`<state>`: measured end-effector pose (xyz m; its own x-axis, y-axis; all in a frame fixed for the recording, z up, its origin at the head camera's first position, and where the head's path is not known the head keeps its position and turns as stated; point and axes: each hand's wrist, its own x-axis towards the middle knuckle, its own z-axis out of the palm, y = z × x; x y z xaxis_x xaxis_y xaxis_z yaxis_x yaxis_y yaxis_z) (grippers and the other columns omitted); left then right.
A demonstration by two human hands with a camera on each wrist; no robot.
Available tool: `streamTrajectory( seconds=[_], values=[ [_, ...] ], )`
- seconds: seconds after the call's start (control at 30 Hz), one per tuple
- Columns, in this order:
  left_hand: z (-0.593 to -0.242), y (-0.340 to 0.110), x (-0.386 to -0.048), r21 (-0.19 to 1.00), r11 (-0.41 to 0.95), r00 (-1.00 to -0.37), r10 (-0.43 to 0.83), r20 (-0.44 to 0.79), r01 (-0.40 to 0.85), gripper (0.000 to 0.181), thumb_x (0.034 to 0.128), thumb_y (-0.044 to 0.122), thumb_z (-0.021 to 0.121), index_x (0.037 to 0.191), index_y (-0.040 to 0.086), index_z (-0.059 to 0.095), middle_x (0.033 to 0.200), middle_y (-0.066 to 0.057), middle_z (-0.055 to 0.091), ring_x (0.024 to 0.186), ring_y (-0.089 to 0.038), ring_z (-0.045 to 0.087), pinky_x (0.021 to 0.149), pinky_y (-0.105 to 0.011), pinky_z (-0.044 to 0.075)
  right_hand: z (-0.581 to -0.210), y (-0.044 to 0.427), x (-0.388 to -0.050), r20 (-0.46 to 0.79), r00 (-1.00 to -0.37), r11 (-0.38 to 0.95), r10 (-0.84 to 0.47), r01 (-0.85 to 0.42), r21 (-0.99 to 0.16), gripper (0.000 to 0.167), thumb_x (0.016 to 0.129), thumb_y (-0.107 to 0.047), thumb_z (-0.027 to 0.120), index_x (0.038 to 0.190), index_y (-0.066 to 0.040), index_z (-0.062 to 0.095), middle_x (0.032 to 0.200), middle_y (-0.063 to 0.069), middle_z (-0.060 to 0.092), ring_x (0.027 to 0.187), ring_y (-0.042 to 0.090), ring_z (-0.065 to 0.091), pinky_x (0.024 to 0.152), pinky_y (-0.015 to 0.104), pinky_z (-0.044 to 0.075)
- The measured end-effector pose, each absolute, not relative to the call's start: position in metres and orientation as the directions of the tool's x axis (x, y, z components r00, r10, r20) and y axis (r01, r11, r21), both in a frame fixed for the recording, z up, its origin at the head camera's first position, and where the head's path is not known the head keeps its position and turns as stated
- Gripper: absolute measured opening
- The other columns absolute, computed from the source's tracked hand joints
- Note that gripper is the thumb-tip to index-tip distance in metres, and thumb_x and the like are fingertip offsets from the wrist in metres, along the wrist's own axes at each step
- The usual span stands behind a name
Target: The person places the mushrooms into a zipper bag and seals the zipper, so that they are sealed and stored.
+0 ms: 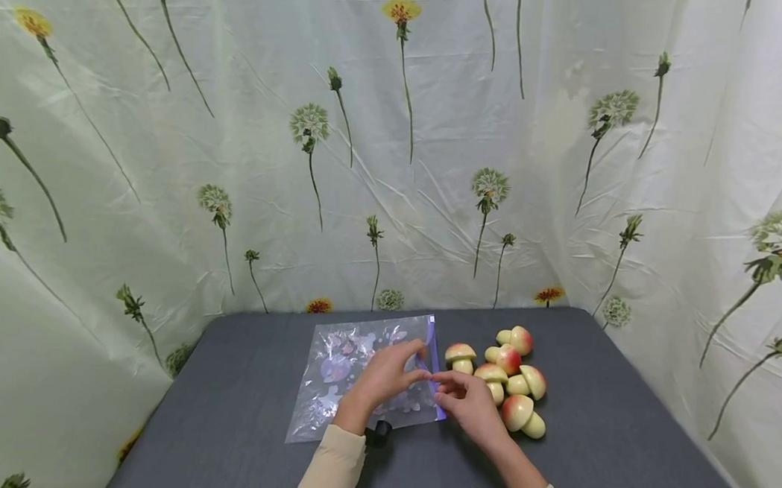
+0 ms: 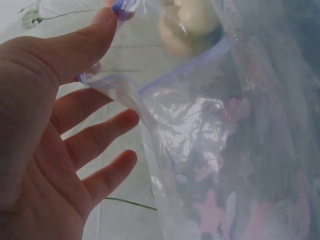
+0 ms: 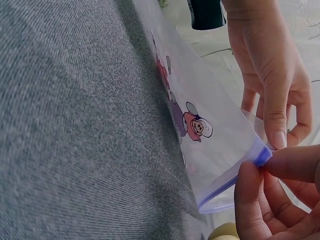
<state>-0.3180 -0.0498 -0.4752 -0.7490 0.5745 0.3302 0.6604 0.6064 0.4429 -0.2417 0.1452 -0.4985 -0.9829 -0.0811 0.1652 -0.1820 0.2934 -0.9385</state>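
A clear zip bag [image 1: 316,411] with printed cartoon figures and a purple zip strip [image 1: 433,336] lies on the dark table, its strip edge lifted toward the hands. My left hand [image 1: 385,376] pinches the strip between thumb and forefinger, the other fingers [image 2: 117,172] spread loosely beside the plastic. Close by, my right hand [image 1: 473,409] pinches the same strip near its middle; in the right wrist view its thumb and forefinger meet on the blue-purple zip [image 3: 262,156]. Part of the mouth stands apart in the left wrist view.
Several toy mushrooms [image 1: 518,413] with red and cream caps lie in a cluster just right of the bag. The grey table [image 1: 241,384] is backed by a white curtain [image 1: 269,154] printed with dandelions.
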Motion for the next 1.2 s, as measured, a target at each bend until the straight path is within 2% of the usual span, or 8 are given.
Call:
streamTrajectory(
  seconds=[0.17, 0.43, 0.67, 0.97, 1.13, 1.2],
  values=[
    [-0.4771, -0.0513, -0.3196, 0.422, 0.608, -0.739, 0.581, 0.341, 0.673, 0.029, 0.0916, 0.041, 0.072, 0.108, 0.019, 0.063, 0.088, 0.012, 0.062, 0.064, -0.008, 0.048, 0.058, -0.025, 0.041, -0.4992, 0.1441, -0.2415, 0.161, -0.984, 0.284, -0.078, -0.176, -0.942, 0.027, 0.090, 0.001, 0.072, 0.117, -0.002, 0.072, 0.091, 0.009, 0.067, 0.077, 0.018, 0.064, 0.064, 0.029, 0.055],
    [-0.4741, -0.0552, -0.3168, 0.378, 0.618, -0.724, 0.600, 0.339, 0.690, 0.028, 0.0934, 0.042, 0.070, 0.108, 0.018, 0.064, 0.095, 0.009, 0.066, 0.069, -0.007, 0.053, 0.063, -0.026, 0.045, -0.4998, 0.1418, -0.2406, 0.177, -0.980, 0.289, -0.087, -0.194, -0.937, 0.027, 0.090, 0.000, 0.073, 0.117, -0.001, 0.072, 0.092, 0.010, 0.067, 0.078, 0.018, 0.064, 0.064, 0.028, 0.054],
    [-0.4765, -0.0566, -0.3161, 0.364, 0.622, -0.720, 0.602, 0.345, 0.694, 0.028, 0.0940, 0.042, 0.069, 0.108, 0.018, 0.066, 0.085, 0.012, 0.064, 0.060, -0.006, 0.049, 0.058, -0.024, 0.042, -0.5018, 0.1399, -0.2413, 0.200, -0.977, 0.287, -0.078, -0.214, -0.934, 0.027, 0.089, 0.001, 0.074, 0.116, 0.001, 0.072, 0.091, 0.010, 0.068, 0.076, 0.015, 0.064, 0.063, 0.026, 0.053],
    [-0.4793, -0.0582, -0.3176, 0.425, 0.588, -0.725, 0.590, 0.356, 0.688, 0.023, 0.0936, 0.036, 0.071, 0.108, 0.018, 0.069, 0.097, 0.005, 0.071, 0.061, -0.002, 0.052, 0.058, -0.023, 0.044, -0.5025, 0.1390, -0.2419, 0.173, -0.982, 0.284, -0.071, -0.186, -0.941, 0.026, 0.090, 0.001, 0.073, 0.116, -0.002, 0.072, 0.091, 0.009, 0.067, 0.076, 0.017, 0.064, 0.064, 0.027, 0.054],
    [-0.4798, -0.0587, -0.3193, 0.428, 0.593, -0.731, 0.576, 0.365, 0.682, 0.022, 0.0925, 0.034, 0.073, 0.106, 0.018, 0.070, 0.105, 0.004, 0.073, 0.059, -0.004, 0.048, 0.058, -0.024, 0.042, -0.5001, 0.1404, -0.2418, 0.172, -0.981, 0.284, -0.085, -0.189, -0.940, 0.027, 0.091, -0.002, 0.074, 0.118, -0.002, 0.071, 0.093, 0.010, 0.068, 0.078, 0.018, 0.065, 0.065, 0.028, 0.055],
    [-0.4803, -0.0588, -0.3203, 0.425, 0.599, -0.734, 0.573, 0.365, 0.679, 0.021, 0.0922, 0.035, 0.073, 0.105, 0.019, 0.070, 0.103, 0.005, 0.073, 0.058, -0.004, 0.046, 0.057, -0.023, 0.041, -0.4972, 0.1416, -0.2412, 0.181, -0.979, 0.280, -0.090, -0.199, -0.939, 0.028, 0.091, -0.004, 0.073, 0.119, -0.002, 0.071, 0.094, 0.011, 0.068, 0.078, 0.019, 0.065, 0.065, 0.029, 0.055]
  ],
)
